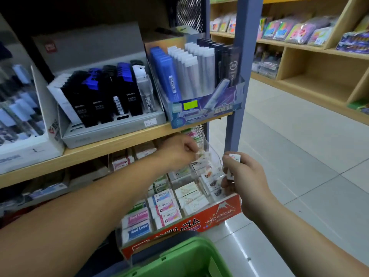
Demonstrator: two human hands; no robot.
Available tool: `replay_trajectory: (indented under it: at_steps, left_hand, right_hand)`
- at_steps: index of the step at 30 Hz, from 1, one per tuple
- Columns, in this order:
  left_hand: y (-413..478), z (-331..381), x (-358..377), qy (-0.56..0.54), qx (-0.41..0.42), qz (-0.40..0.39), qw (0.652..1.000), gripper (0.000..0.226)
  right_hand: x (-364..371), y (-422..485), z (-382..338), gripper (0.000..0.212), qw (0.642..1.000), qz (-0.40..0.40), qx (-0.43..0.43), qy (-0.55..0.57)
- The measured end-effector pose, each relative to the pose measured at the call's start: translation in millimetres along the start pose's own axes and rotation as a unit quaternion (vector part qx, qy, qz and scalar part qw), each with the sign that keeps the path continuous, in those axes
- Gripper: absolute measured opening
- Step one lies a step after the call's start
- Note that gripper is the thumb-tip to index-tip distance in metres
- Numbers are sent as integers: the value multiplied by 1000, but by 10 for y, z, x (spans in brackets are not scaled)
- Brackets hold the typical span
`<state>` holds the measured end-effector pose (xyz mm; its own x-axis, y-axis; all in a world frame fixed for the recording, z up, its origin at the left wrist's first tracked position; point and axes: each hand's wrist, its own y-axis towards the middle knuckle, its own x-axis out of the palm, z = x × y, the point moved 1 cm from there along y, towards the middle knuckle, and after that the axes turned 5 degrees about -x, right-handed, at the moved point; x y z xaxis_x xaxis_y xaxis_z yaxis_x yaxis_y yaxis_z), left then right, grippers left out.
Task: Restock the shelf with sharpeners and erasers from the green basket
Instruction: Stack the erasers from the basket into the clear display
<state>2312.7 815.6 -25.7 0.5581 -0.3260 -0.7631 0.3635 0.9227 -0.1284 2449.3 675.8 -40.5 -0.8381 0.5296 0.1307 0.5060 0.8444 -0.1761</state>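
Note:
A clear acrylic eraser display (179,222) with a red "Hard Eraser" front sits on the lower shelf, its compartments filled with wrapped erasers. My left hand (177,151) reaches under the upper shelf and pinches a small wrapped eraser (202,156) over the back right compartment. My right hand (242,176) grips a small stack of white erasers (234,159) beside the display's right edge. The green basket (179,258) shows its rim at the bottom centre; its contents are hidden.
The upper wooden shelf (111,142) carries a grey tray of black and blue lead cases (103,96) and a blue box of pen cases (199,76). A blue-grey upright post (239,76) stands to the right. Tiled floor and wooden shelving (311,62) lie beyond.

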Motion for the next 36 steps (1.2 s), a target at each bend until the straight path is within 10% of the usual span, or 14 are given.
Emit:
replay_trajectory:
  at_steps: [9, 13, 22, 36]
  left_hand:
    - [79, 38, 90, 155, 29, -74, 985, 19]
    - [-80, 71, -3, 41, 59, 15, 997, 22]
    - [-558, 121, -107, -138, 75, -117, 981, 23]
    - [229, -47, 37, 136, 17, 13, 990, 5]
  right_hand:
    - [-48, 59, 44, 15, 999, -19, 7, 30]
    - [-17, 31, -16, 21, 993, -49, 52, 90]
    - [45, -18, 14, 17, 996, -52, -8, 75]
    - [32, 25, 16, 20, 999, -14, -41, 6]
